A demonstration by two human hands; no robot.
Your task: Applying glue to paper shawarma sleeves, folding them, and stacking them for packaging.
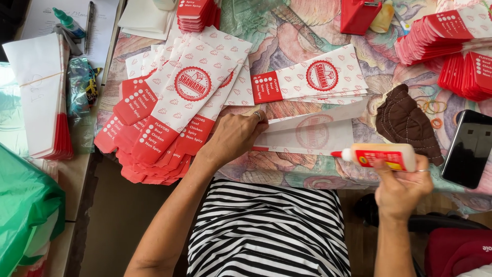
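left hand (pixel 237 134) pressing flat paper sleeve (pixel 307 134) onto patterned worktop (pixel 287 36); right hand (pixel 402 187) gripping glue bottle (pixel 382 156), red tip pointing left beside sleeve; printed sleeves (pixel 179 97) fanned at left.

paper sleeves (pixel 187 97): white, red print | glue bottle (pixel 382 156): white, red label | cloth (pixel 405 123): brown

A fan of flat paper sleeves (pixel 174 102), white with red ends and a round red emblem, lies at the left of the worktop (pixel 287 41). A smaller pile of the same sleeves (pixel 312 79) lies in the middle, pointing right. Below it one sleeve (pixel 307 134) lies face down, its print showing faintly through. The glue bottle (pixel 382 156), white with a red tip, has a red and yellow label. Stacks of red folded cartons (pixel 441 36) stand at the top right. A dark phone screen (pixel 469 147) lies at the right edge.
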